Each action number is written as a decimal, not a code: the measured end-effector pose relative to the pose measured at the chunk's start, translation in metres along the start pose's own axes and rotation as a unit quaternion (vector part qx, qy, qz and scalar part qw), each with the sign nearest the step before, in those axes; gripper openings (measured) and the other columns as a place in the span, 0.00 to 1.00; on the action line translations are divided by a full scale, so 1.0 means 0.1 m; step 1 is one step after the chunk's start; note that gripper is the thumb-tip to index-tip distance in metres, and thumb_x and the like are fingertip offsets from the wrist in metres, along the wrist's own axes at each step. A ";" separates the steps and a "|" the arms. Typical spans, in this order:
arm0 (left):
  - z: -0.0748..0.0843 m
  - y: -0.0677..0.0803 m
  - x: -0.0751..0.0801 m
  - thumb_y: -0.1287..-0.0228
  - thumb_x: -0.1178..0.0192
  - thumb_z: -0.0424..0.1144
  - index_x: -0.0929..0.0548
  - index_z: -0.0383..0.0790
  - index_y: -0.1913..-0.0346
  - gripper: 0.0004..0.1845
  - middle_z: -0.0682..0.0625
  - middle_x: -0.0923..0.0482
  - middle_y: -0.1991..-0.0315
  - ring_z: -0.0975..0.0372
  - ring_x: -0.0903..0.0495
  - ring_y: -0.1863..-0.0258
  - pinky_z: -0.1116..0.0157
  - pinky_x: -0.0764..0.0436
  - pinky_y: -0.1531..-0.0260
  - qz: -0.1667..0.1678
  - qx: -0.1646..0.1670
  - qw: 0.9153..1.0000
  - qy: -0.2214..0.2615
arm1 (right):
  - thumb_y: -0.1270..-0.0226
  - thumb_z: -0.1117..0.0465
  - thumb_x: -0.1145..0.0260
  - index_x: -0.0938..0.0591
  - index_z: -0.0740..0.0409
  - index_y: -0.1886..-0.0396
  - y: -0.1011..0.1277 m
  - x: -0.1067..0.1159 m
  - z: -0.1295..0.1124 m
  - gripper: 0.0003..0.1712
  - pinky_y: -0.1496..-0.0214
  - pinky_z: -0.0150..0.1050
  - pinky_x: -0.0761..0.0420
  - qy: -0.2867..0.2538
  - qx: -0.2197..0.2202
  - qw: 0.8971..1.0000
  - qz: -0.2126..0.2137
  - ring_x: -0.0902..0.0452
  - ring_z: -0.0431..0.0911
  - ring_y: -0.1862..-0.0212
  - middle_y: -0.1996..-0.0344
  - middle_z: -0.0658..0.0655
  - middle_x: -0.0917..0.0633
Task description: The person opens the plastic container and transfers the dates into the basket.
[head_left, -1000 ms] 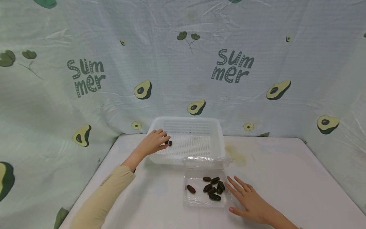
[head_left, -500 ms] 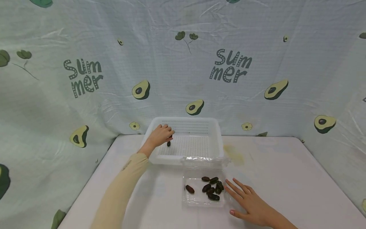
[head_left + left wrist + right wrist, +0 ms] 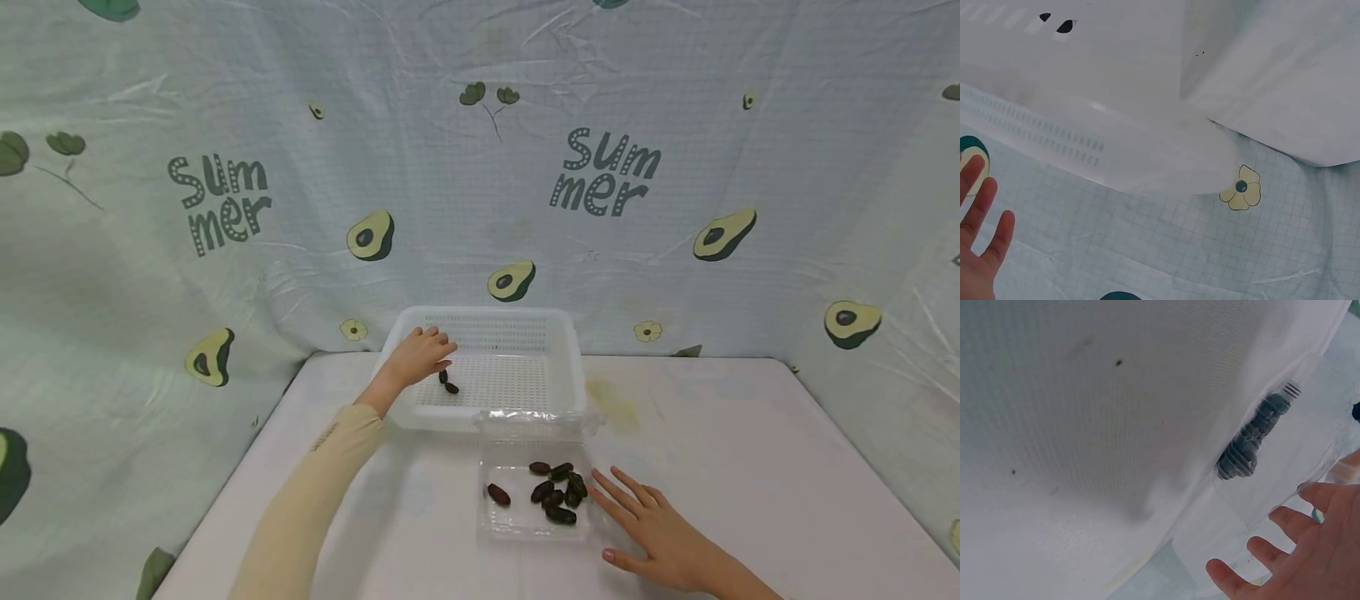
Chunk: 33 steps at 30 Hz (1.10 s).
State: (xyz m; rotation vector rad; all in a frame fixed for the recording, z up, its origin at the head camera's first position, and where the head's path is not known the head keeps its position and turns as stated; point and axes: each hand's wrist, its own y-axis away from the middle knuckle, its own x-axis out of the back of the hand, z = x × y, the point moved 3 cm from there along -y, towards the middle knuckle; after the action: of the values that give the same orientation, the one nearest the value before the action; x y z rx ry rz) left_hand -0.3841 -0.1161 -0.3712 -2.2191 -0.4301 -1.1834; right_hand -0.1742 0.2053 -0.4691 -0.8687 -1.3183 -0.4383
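My left hand [image 3: 417, 357] hovers over the left side of a white slotted plastic basket [image 3: 577, 367], its fingers relaxed and holding nothing. In the left wrist view the fingers [image 3: 999, 240] look spread apart. Two dark brown dates, one date [image 3: 452, 388] and another date [image 3: 442, 377], lie in the basket just below that hand. In front of the basket stands a clear plastic clamshell box [image 3: 498, 527] with its lid up. It holds several dates [image 3: 561, 516], most bunched toward the right. My right hand [image 3: 660, 537] is spread flat, fingertips at the box's right side.
The basket stands near the back of the white-covered table [image 3: 712, 467], close to a hanging sheet [image 3: 450, 183] printed with avocados and lettering. The box's raised clear lid [image 3: 536, 423] overlaps the basket's front rim. A yellowish stain [image 3: 615, 404] marks the cloth right of the basket.
My left hand moved right and farther over the basket, then let go of a date, which now lies beside the other one. The right hand has stayed by the box.
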 end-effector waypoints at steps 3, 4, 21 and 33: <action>0.04 0.03 0.08 0.43 0.42 0.42 0.24 0.44 0.65 0.06 0.51 0.22 0.69 0.59 0.26 0.68 0.63 0.29 0.72 0.012 -0.003 1.000 0.015 | 0.44 0.40 0.43 0.41 0.51 0.33 0.01 0.00 0.00 0.41 0.48 0.50 0.34 -0.014 -0.004 1.000 -0.007 0.67 0.40 0.29 0.33 0.55 0.39; 0.05 0.06 0.11 0.43 0.42 0.42 0.23 0.44 0.65 0.07 0.51 0.22 0.68 0.59 0.26 0.68 0.63 0.29 0.72 0.016 -0.005 1.000 0.019 | 0.43 0.40 0.43 0.41 0.51 0.33 0.01 0.00 0.00 0.41 0.49 0.52 0.32 -0.013 -0.002 1.000 -0.007 0.64 0.42 0.29 0.34 0.56 0.39; 0.61 0.61 0.61 0.43 0.42 0.40 0.21 0.42 0.62 0.08 0.53 0.21 0.69 0.62 0.24 0.68 0.67 0.26 0.68 0.181 -0.076 0.978 0.071 | 0.44 0.39 0.43 0.39 0.50 0.34 0.02 0.00 0.01 0.40 0.52 0.51 0.30 -0.006 -0.002 1.000 -0.003 0.61 0.43 0.31 0.35 0.55 0.37; 1.20 0.69 0.64 0.40 0.45 0.44 0.23 0.48 0.62 0.07 0.59 0.25 0.69 0.66 0.26 0.67 0.71 0.28 0.67 0.158 -0.127 0.977 0.061 | 0.44 0.40 0.42 0.40 0.50 0.33 0.02 0.01 -0.02 0.41 0.49 0.47 0.34 -0.005 -0.005 1.000 0.001 0.70 0.38 0.29 0.34 0.56 0.38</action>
State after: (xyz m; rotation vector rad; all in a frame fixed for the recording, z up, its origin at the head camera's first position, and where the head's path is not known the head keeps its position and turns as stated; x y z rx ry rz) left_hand -0.2350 -0.0940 -0.3941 -2.3010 0.1290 -1.2444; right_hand -0.1710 0.2057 -0.4687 -0.8816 -1.3259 -0.4386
